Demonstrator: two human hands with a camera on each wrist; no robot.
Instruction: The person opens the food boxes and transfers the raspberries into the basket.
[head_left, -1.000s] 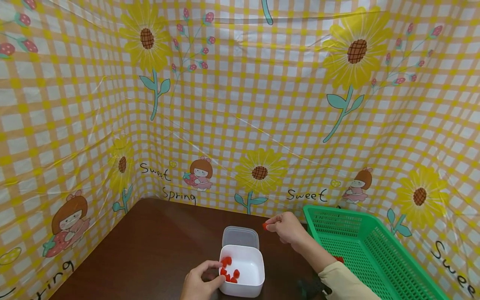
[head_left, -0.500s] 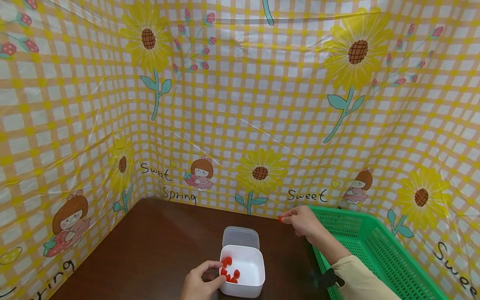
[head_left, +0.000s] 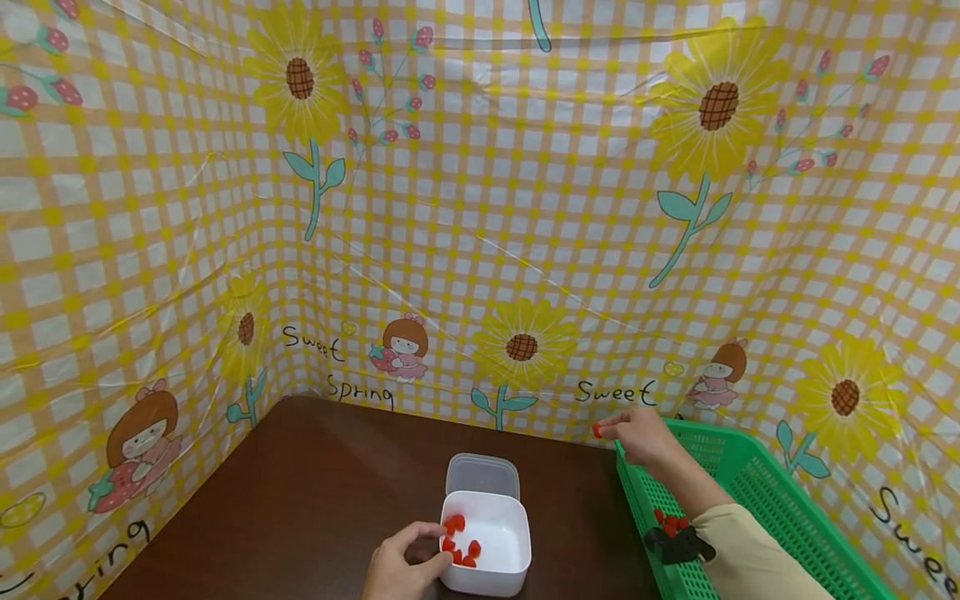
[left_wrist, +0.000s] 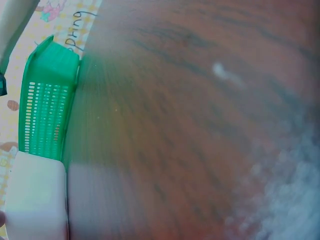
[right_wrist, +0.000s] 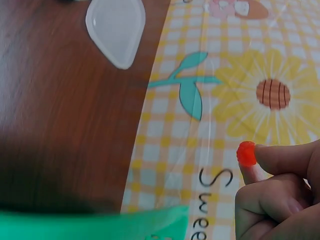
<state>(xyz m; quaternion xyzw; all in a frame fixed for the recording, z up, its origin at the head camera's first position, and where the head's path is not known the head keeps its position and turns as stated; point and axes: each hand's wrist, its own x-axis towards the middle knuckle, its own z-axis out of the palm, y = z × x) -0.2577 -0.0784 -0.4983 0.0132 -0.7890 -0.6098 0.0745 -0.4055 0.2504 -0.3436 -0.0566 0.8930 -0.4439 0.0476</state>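
My left hand (head_left: 401, 560) holds the left side of a white square box (head_left: 512, 577), thumb and forefinger curved at its rim. Several small red raspberry-like pieces (head_left: 474, 548) lie in the box, gathered toward its left side. Thumb and forefinger of my right hand (head_left: 637, 435) pinch one red raspberry-like piece (right_wrist: 246, 153), raised near the far left corner of a green basket (head_left: 783, 492). More red pieces (head_left: 670, 521) show inside that basket, partly hidden by the black wrist camera. In the left wrist view the white box (left_wrist: 35, 195) appears, with only a fingertip at its edge.
A clear plastic lid (head_left: 482, 475) lies on the dark brown table (head_left: 315, 500) just behind the box. Checked cloth (head_left: 450, 250) with sunflowers hangs around the table's back and sides. The green basket's wall (left_wrist: 45, 115) stands high on the right side.
My right hand has moved right, from behind the lid to the basket's corner, still pinching the red piece. The red pieces in the basket show more now. My left hand stays at the box.
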